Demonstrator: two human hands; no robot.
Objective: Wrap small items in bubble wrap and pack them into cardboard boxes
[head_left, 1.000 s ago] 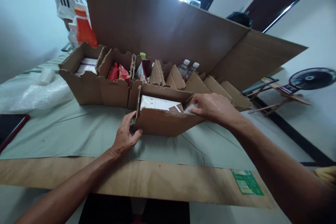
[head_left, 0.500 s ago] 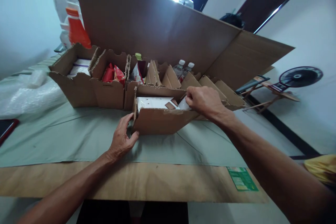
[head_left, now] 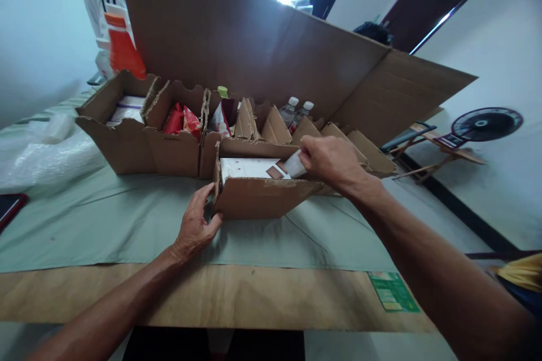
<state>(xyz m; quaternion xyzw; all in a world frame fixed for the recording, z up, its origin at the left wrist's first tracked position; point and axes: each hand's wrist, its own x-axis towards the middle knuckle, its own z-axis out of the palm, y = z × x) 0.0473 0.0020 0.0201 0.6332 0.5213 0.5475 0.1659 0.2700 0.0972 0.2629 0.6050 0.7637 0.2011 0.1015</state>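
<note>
An open cardboard box [head_left: 262,200] stands on the green cloth in front of me, with a white carton [head_left: 245,167] inside it that has brown diamond shapes near its right end. My left hand [head_left: 197,223] grips the box's left end, the thumb at the front lower corner and the fingers along the side. Over the box's right end, my right hand [head_left: 330,161] is closed on a whitish, translucent plastic wrap [head_left: 295,164]. The wrap's lower end is down in the box, and its upper part is hidden by my fingers.
Behind stands a row of cardboard bins [head_left: 173,149] holding red packets [head_left: 182,118], clear bottles [head_left: 292,110] and other goods. A tall cardboard panel [head_left: 262,39] rises behind them. Bubble wrap [head_left: 51,146] and a dark phone-like device [head_left: 11,208] lie at left.
My right hand has risen slightly, and more of the whitish plastic wrap shows above the box. My left hand stays at the box's left end.
</note>
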